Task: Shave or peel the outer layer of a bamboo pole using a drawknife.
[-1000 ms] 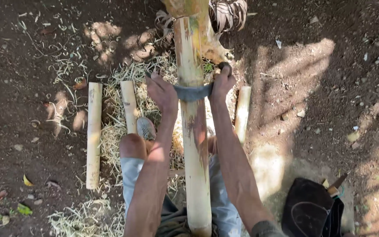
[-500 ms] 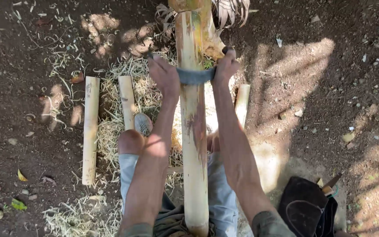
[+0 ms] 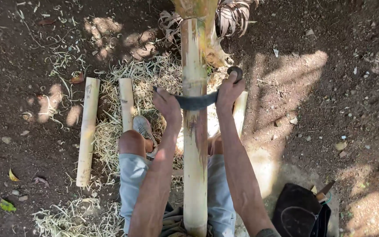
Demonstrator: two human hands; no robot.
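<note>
You sit on the bare dirt ground point(image 3: 338, 87) with a long bamboo pole point(image 3: 194, 131) running between your knees, away from you toward a dried palm frond point(image 3: 231, 15) at its far end. Across the pole lies a curved two-handled blade point(image 3: 196, 102), dark against the pale stalk, just below one of its rings. Your left hand point(image 3: 167, 104) is closed around the blade's left handle, fingers point(image 3: 159, 95) wrapped over it so the handle itself is hidden. Your right hand point(image 3: 228, 91) is closed on the right handle, whose rounded dark knob point(image 3: 235, 71) shows above your knuckles. The blade bridges the pole between your two fists, touching its upper surface, with the pole's width filling the gap between your hands. To the left lie two shorter cut bamboo pieces point(image 3: 87, 131) point(image 3: 126, 103), well apart from your hands, on a spread of pale shavings point(image 3: 106, 131). A third short piece point(image 3: 240, 109) lies just beside your right wrist. Your left foot wears a grey shoe point(image 3: 144, 131) near the pole. A black bag point(image 3: 301, 215) sits on the ground by your right elbow.
</note>
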